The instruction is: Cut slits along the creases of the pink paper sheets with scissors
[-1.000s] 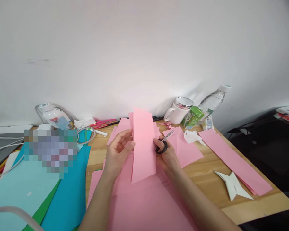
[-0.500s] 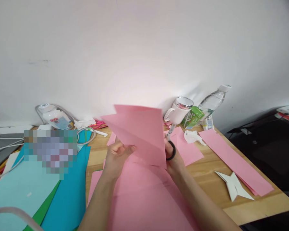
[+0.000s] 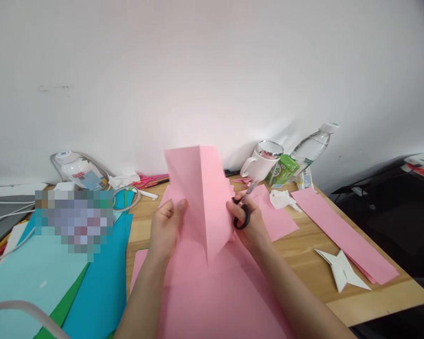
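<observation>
I hold a folded pink paper sheet [image 3: 201, 193] upright in front of me, its crease running down the middle. My left hand [image 3: 164, 228] pinches its left edge with thumb and fingers closed. My right hand [image 3: 249, 223] grips black-handled scissors [image 3: 243, 209], blades pointing up and away, while its fingers also touch the sheet's right edge. A large pink sheet [image 3: 215, 296] lies flat on the wooden table [image 3: 304, 254] beneath my forearms.
Blue, teal and green sheets [image 3: 56, 278] lie at the left. Pink strips [image 3: 342, 233], a white folded paper star [image 3: 341, 270], crumpled tissue [image 3: 281, 199], a white mug [image 3: 263, 162], a green carton [image 3: 282, 172] and a water bottle [image 3: 313, 146] stand right. Cables and a bottle [image 3: 79, 172] sit back left.
The pink sheet has turned from a wide, spread slant half a second ago to an upright fold with a centre crease. My left hand shifted to its left edge; the scissors stayed in my right hand.
</observation>
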`<state>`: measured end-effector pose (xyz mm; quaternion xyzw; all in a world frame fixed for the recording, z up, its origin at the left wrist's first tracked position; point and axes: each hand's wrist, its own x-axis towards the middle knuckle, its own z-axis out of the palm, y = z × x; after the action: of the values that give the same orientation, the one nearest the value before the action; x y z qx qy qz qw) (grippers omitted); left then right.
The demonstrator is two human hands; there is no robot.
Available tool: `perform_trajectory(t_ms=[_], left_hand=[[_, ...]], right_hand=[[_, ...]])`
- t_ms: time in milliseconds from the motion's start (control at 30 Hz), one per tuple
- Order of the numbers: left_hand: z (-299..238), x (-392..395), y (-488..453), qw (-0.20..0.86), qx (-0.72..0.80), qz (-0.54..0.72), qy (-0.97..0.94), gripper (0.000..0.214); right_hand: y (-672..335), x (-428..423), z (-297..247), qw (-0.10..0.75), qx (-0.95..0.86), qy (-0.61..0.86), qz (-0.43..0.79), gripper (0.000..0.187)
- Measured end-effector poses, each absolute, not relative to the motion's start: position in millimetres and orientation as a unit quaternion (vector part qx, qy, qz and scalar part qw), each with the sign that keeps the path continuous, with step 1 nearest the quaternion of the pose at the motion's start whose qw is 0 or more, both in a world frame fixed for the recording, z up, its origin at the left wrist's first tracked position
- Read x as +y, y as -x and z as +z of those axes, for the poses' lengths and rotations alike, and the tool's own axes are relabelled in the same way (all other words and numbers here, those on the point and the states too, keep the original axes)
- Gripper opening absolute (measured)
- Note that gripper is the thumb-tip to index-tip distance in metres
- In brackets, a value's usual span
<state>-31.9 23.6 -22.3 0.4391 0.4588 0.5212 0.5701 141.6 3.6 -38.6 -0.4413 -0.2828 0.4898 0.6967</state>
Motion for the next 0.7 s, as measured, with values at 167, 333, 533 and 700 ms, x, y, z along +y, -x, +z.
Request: perform_trajectory(t_ms=[167, 333, 533, 700], left_hand=[[-15.7, 30.2, 47.2, 0.423, 0.511, 0.578, -0.474, 0.016], [-9.4, 29.5, 55.8, 0.488, 0.47, 0.554, -0.483, 0.016], [-9.6, 24.8, 57.6, 0.677, 0.406, 0.432, -0.436, 0.036], [-12.3, 25.8, 57.6, 0.661, 0.409, 0.446, -0.443, 0.03]], right_hand=[[-159.9, 10.7, -32.6, 0.783, -0.246, 0.48, 0.311, 0.033], [-164.8, 12.7, -34.8, 0.79, -0.257, 0.499, 0.248, 0.032], [-167.2, 13.4, -34.3, 0.8, -0.241, 0.493, 0.243, 0.031], [-168.0, 8.9, -31.2, 0.723, -0.31, 0.532, 0.314, 0.027]])
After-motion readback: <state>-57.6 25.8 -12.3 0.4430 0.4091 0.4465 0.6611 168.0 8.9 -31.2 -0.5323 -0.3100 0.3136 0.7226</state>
